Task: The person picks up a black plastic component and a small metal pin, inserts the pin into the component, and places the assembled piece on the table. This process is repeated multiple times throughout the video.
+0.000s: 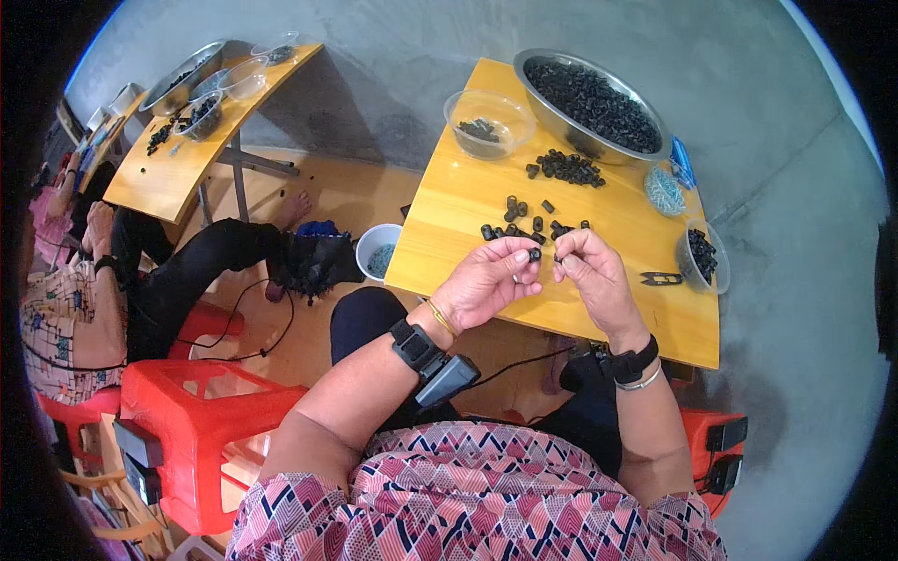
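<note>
Over the near edge of the yellow table, my left hand [482, 285] pinches a small black cylindrical piece [535, 254] between thumb and fingers, its round end showing. My right hand [599, 280] is close beside it, thumb and forefinger pressed together on a tiny dark bit [558, 260] too small to name. A narrow gap separates the two hands. Just beyond my fingertips lie several loose black cylinders [512, 213], with a denser pile of black pieces [572, 168] farther back. A pair of black thread snips [661, 279] rests right of my right hand.
On the table [440, 220] stand a metal basin [666, 140] heaped with black pieces, a clear bowl [527, 133], a tub of pale blue-white bits [664, 192] and a tub of black pieces [703, 254]. A white bucket [370, 241] is left. Another person [89, 318] sits far left near red stools [168, 411].
</note>
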### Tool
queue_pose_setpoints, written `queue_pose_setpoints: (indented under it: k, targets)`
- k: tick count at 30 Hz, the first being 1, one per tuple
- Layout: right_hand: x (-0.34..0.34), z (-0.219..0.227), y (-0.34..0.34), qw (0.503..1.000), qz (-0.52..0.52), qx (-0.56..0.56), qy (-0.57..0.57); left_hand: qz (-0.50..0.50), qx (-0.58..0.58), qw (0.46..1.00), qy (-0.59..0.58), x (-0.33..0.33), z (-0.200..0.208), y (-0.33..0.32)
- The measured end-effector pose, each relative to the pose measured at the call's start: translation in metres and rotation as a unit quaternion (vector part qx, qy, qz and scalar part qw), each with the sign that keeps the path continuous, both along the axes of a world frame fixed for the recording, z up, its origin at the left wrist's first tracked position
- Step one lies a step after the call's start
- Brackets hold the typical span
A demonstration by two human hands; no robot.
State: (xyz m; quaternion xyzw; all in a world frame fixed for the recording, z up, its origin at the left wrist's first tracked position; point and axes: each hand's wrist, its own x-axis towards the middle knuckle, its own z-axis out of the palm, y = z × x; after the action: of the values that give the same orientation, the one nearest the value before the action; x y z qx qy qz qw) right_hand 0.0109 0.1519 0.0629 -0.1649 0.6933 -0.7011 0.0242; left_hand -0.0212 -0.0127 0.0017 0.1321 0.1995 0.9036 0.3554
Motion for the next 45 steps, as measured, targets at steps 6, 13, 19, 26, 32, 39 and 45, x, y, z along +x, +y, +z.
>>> queue_pose_setpoints:
  k: [6, 13, 19, 26, 32, 39, 45]
  targets:
    - [-0.004, -0.004, -0.002, 1.0, 0.017, 0.006, -0.009, 0.01, -0.029, 1.0, 0.003, 0.0, 0.003, 0.002]
    - [-0.005, -0.009, -0.001, 1.0, 0.02, -0.002, -0.021, 0.033, -0.063, 0.997, 0.013, 0.002, 0.006, 0.003]
    - [-0.004, -0.005, 0.0, 0.997, 0.034, 0.06, 0.031, 0.014, -0.034, 0.999, 0.019, 0.001, 0.004, 0.003]
    - [0.0, -0.007, 0.002, 0.996, 0.024, 0.075, 0.031, 0.0, -0.058, 0.998, 0.009, 0.001, 0.006, 0.002]
    - [0.001, -0.012, 0.003, 0.996, 0.021, 0.076, 0.038, -0.002, -0.07, 0.997, 0.02, 0.0, 0.007, 0.002]
    - [0.004, -0.012, 0.0, 0.996, 0.03, 0.072, 0.039, 0.0, -0.07, 0.996, 0.052, 0.0, 0.009, 0.003]
    - [0.003, -0.01, 0.002, 0.952, 0.048, 0.273, 0.131, 0.009, -0.051, 0.997, 0.058, -0.001, 0.007, 0.004]
